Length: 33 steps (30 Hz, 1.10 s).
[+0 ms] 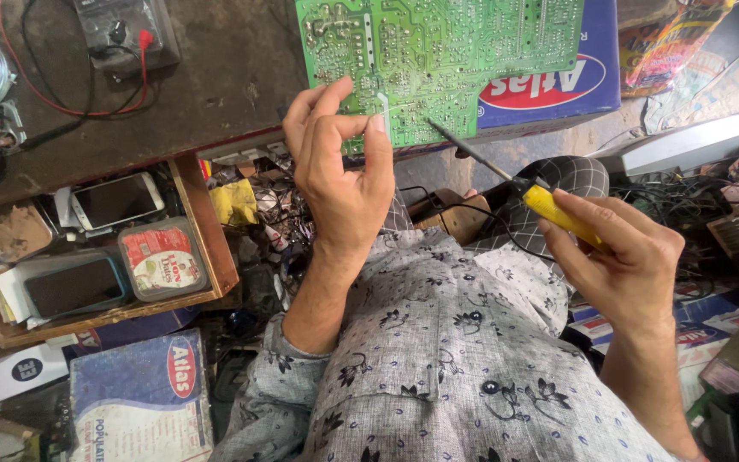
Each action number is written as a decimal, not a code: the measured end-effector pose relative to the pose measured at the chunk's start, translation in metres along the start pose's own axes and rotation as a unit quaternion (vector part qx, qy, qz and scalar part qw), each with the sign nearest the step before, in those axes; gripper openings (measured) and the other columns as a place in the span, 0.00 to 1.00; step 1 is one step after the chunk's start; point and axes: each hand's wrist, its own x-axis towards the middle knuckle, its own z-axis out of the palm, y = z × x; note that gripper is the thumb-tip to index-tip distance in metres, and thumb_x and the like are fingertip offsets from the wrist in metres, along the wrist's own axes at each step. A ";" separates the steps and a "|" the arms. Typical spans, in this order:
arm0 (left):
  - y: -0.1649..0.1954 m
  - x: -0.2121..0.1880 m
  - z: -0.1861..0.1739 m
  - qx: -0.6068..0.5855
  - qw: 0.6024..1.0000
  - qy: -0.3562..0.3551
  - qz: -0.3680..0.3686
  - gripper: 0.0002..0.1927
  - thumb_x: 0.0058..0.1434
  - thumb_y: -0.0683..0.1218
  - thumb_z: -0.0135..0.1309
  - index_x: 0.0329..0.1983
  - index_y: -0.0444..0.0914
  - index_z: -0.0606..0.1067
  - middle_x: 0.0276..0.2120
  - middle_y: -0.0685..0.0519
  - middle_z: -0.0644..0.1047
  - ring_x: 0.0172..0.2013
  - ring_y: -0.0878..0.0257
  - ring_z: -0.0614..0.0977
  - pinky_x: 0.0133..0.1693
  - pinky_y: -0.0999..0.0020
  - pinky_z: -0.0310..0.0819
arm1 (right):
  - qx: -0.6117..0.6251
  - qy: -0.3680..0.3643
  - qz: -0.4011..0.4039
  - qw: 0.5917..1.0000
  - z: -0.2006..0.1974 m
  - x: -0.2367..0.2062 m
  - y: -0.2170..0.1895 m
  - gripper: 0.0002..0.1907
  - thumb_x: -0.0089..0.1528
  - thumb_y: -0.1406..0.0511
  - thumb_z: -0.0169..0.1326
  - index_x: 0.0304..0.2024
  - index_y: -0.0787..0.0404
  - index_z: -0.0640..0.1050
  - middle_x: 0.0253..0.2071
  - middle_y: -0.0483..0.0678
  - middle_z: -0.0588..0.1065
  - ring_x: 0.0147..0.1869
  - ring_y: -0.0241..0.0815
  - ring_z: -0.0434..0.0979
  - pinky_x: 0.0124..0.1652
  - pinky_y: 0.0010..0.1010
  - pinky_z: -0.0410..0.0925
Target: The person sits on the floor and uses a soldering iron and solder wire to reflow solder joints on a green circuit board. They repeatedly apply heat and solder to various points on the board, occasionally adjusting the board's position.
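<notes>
1. Across the upper middle of the view we see a green circuit board, solder side up, propped on the edge of a dark workbench and a blue box so that its near edge overhangs toward the person and both hands can get at it.

2. Our left hand is at that near edge. Thumb and forefinger are pinched together on a thin pale strand, likely solder wire, which lies up against the board. The other fingers curl behind it and seem to steady the hand on the board's edge.

3. Our right hand is closed around the yellow handle of a soldering iron, held like a pen so the tip can be aimed finely. Its dark shaft slants up and to the left, and the tip sits on or just at the board, near the strand; we cannot tell whether it truly touches.

4. Below the bench, an open wooden drawer keeps small things within reach: a white phone, a dark phone in a blue case and a small lidded tin.

5. At top left, a meter with red and black leads rests on the bench, well apart from the hands.
</notes>
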 end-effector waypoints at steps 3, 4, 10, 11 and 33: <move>0.000 0.000 0.000 -0.001 1.000 -0.001 0.001 0.07 0.67 0.40 0.59 0.39 0.35 0.72 0.57 0.43 0.78 0.63 0.45 0.73 0.67 0.49 0.67 | 0.006 -0.002 0.000 1.000 0.001 0.001 0.000 0.18 0.63 0.70 0.66 0.56 0.64 0.82 0.42 0.51 0.81 0.35 0.31 0.80 0.33 0.18 0.72; -0.001 0.000 0.000 0.000 1.000 -0.001 0.001 0.07 0.67 0.40 0.59 0.39 0.35 0.72 0.57 0.43 0.78 0.63 0.45 0.73 0.67 0.49 0.67 | 0.008 -0.002 0.000 1.000 0.001 0.001 0.000 0.18 0.63 0.70 0.66 0.56 0.64 0.82 0.42 0.51 0.81 0.35 0.31 0.80 0.33 0.18 0.71; -0.004 -0.002 0.002 0.000 1.000 -0.003 -0.001 0.07 0.67 0.41 0.59 0.39 0.36 0.72 0.57 0.43 0.78 0.63 0.46 0.73 0.68 0.49 0.67 | 0.005 -0.001 0.000 1.000 0.002 0.001 0.001 0.18 0.63 0.70 0.66 0.56 0.63 0.82 0.42 0.51 0.81 0.34 0.30 0.79 0.31 0.18 0.70; -0.004 -0.002 0.003 -0.001 1.000 -0.001 0.001 0.06 0.67 0.41 0.59 0.39 0.36 0.72 0.57 0.43 0.78 0.64 0.46 0.73 0.68 0.48 0.67 | 0.006 -0.002 0.003 1.000 0.003 0.001 0.001 0.18 0.63 0.70 0.67 0.56 0.63 0.82 0.41 0.51 0.81 0.34 0.30 0.78 0.30 0.18 0.69; -0.001 -0.001 -0.001 -0.010 1.000 0.001 -0.010 0.07 0.67 0.40 0.59 0.39 0.35 0.72 0.58 0.44 0.78 0.63 0.47 0.73 0.63 0.52 0.69 | 0.022 0.031 0.002 0.999 0.003 -0.002 0.009 0.18 0.64 0.70 0.68 0.56 0.63 0.82 0.40 0.51 0.81 0.33 0.29 0.78 0.31 0.16 0.68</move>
